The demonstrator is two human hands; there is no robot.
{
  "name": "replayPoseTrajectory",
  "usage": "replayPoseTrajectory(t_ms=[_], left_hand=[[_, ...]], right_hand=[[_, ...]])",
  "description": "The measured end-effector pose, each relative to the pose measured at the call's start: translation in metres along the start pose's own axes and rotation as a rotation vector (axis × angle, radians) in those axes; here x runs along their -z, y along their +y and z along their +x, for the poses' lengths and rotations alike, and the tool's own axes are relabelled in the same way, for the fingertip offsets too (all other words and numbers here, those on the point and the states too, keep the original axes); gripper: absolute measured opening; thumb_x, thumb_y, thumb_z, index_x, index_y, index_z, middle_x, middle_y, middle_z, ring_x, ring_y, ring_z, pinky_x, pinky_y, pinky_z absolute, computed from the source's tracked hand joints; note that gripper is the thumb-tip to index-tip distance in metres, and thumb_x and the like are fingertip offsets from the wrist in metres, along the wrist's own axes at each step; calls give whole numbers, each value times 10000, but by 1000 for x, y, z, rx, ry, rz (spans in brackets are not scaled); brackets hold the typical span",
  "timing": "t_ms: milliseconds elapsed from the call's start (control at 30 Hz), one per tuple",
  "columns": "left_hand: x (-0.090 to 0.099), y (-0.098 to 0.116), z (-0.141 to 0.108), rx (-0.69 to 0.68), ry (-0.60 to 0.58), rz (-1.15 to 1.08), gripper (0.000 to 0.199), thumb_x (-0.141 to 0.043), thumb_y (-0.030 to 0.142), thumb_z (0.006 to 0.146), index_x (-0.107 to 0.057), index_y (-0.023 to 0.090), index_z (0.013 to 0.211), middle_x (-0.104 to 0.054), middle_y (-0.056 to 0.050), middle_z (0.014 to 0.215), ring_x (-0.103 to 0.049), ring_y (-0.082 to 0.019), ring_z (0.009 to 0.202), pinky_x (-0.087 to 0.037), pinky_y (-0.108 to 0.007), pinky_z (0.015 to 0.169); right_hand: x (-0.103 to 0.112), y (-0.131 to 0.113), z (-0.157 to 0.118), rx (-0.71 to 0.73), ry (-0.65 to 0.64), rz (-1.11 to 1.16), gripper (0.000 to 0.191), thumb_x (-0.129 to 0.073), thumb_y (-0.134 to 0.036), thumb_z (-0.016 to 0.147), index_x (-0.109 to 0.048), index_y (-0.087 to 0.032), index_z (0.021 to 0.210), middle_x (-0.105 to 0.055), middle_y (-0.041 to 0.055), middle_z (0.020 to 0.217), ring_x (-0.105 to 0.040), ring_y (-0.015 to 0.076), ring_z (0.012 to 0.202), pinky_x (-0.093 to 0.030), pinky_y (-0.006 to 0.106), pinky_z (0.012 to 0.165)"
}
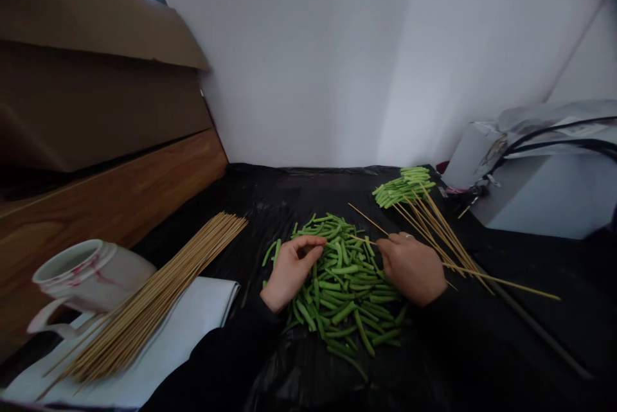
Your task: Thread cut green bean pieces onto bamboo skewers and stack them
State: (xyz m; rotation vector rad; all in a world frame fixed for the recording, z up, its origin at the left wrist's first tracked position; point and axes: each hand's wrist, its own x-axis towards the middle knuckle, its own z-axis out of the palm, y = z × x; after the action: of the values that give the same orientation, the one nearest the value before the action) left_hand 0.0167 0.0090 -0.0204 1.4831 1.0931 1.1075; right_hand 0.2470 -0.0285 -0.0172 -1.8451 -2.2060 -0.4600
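A loose pile of cut green beans lies on black plastic in front of me. My right hand is closed around a bamboo skewer. Its tip pokes out left over the beans, and its long end reaches out to the right. Another skewer passes behind that hand. Over the left side of the pile, my left hand has thumb and fingertips pinched together near the skewer's tip. Whatever sits in that pinch, if anything, is hidden. Farther back on the right, green bean pieces sit in rows on several skewers.
To the left, a thick bundle of bamboo skewers leans across white paper beside a white mug. A cardboard box stands behind on the left. At the right are a white box and black cables.
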Motion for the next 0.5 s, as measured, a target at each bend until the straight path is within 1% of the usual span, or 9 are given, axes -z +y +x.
replayPoseTrajectory(t_ms=[67,167,233,300,400,500], left_hand=[[0,-2,0,-25,-14,55,190,-656,235,752,-721,142,904,-731,-79,904,-648,-197,821,-482,-313,774],[0,-4,0,-91,-18,120,158,-640,227,767,-722,144,873,-719,-78,893,-646,-198,826,-483,-314,774],[0,-4,-1,-131,-21,148,139,-639,217,769,-721,144,854,-709,-78,889,-644,-199,834,-484,-315,776],[0,-3,-2,-161,-25,173,133,-633,209,777,-718,146,859,-698,-78,888,-640,-200,840,-484,-317,776],[-1,-1,-4,-214,-45,247,125,-636,194,781,-714,160,873,-686,-73,895,-629,-199,846,-478,-324,776],[0,1,-7,-320,-109,392,117,-655,196,783,-719,197,882,-685,-56,895,-611,-202,875,-450,-351,834]], right_hand=[[1,-2,1,29,22,68,200,-483,-182,876,-656,-212,781,-622,33,753,-562,173,785,-329,278,645],[0,-3,2,74,74,224,225,-454,-227,915,-678,-239,903,-635,13,776,-578,162,811,-360,268,697],[-2,-3,2,100,125,326,239,-444,-250,927,-679,-240,969,-649,15,807,-585,154,828,-378,258,733],[-4,-3,2,108,184,393,250,-440,-273,934,-680,-229,990,-659,23,831,-590,152,830,-392,254,752],[-6,-1,2,80,248,429,259,-436,-285,934,-678,-215,993,-672,35,872,-600,155,842,-405,256,766],[-9,3,3,13,236,400,257,-433,-279,928,-673,-213,989,-679,38,900,-611,161,861,-407,260,771]])
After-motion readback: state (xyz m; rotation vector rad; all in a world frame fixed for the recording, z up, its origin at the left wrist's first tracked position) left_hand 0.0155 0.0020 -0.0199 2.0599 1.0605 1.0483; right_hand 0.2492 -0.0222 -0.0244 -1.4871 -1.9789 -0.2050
